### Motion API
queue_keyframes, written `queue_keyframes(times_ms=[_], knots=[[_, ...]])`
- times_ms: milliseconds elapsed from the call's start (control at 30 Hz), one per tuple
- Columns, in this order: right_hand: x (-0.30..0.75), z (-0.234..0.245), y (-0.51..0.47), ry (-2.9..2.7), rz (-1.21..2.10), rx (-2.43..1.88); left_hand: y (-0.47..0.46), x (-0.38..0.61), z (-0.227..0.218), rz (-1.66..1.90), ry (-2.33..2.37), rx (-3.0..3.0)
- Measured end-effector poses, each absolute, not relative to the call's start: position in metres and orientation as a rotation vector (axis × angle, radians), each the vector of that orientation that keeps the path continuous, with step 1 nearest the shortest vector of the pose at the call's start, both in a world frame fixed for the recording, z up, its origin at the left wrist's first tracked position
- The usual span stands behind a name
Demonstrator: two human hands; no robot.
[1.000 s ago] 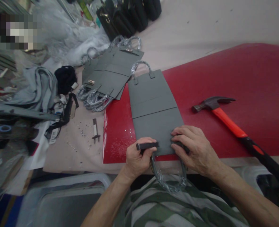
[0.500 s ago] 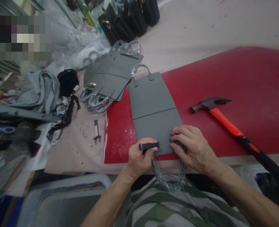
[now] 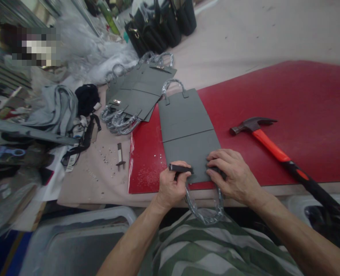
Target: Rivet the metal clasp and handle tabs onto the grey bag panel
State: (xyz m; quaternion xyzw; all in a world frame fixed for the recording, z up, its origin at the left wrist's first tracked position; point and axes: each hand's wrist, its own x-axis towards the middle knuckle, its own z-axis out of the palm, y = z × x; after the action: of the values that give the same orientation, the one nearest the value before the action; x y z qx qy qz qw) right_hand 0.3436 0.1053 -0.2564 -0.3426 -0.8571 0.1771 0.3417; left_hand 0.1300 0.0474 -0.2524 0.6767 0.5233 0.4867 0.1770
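Grey flat bag panel (image 3: 187, 130) lies lengthwise on the red counter (image 3: 302, 96), its near end reaching the front edge. A plastic-wrapped handle (image 3: 206, 215) droops past that edge toward a green-striped shirt (image 3: 216, 245). The left hand (image 3: 171, 184) pinches a dark strap tab (image 3: 180, 168) against the panel. The right hand (image 3: 231, 174) lies spread, its fingers pressing the panel's near corner and covering a second tab (image 3: 216, 170), so how that tab sits is hidden. At the upper left, more grey panels (image 3: 135, 92) overlap, with black bags (image 3: 158, 27) beyond. An orange-handled claw hammer (image 3: 269, 145) lies to the right, well apart from the hands.
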Motion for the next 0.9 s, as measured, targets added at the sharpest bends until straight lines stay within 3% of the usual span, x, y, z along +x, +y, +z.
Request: queue_keyframes(times_ms=[667, 900], knots=[[0.354, -0.244, 0.104, -2.075, 0.433, -0.907, 0.053, 0.132, -0.256, 1.383, 1.393, 2.032], [0.426, -0.229, 0.102, -2.113, -0.193, -1.346, 0.053, 0.131, -0.257, 1.41, 1.37, 2.027]])
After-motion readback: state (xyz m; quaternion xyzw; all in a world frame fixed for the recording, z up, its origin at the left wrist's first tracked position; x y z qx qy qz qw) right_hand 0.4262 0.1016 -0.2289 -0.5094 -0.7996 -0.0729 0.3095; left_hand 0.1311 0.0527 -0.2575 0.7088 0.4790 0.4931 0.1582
